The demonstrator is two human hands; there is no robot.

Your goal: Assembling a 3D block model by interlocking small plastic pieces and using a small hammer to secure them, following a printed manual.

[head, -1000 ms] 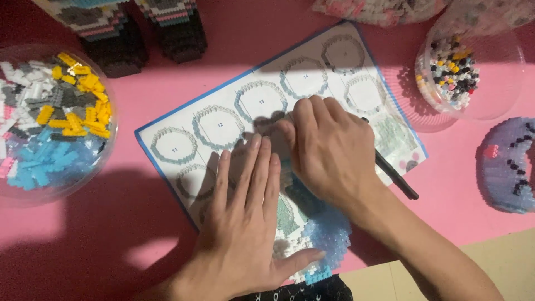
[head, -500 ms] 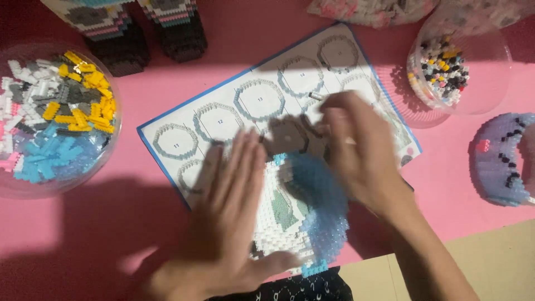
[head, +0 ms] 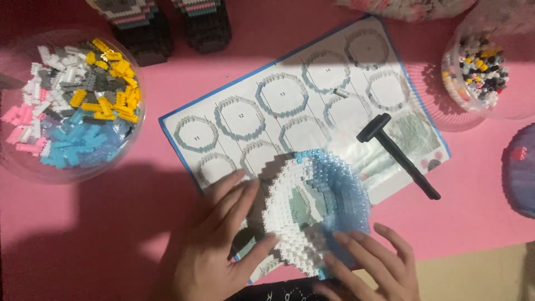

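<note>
- The round brick model [head: 317, 209], white with a blue side and a grey-green patch, lies near the bottom edge of the pink table [head: 167, 167], on the lower part of the instruction sheet [head: 290, 111]; its studded face turns up; its outline is close to a disc, so no clear long axis shows; the blue part faces the right edge of the table, the white part the left.
- The left hand [head: 217, 245] lies flat on the sheet's lower left corner, fingers spread and together pointing up toward the model; its thumb touches the model's white lower rim; the grip is loose, not pinching anything.
- The right hand [head: 373, 262] comes in from the bottom edge, fingers spread, fingertips [head: 340, 237] resting on the blue lower right rim; nothing is clamped in it.
- A black hammer-shaped tool [head: 398, 153] lies on the sheet's right side, head toward the table's far edge, handle running toward the lower right.
- A clear bowl of loose bricks [head: 72, 106], yellow, grey, white, pink and blue, stands at the left edge; a smaller bowl of small mixed bricks [head: 482, 69] stands at the top right corner.
- Against half a second ago: the right hand has dropped from the sheet's middle to the model's lower rim; the tool and the model's top now show uncovered.
</note>
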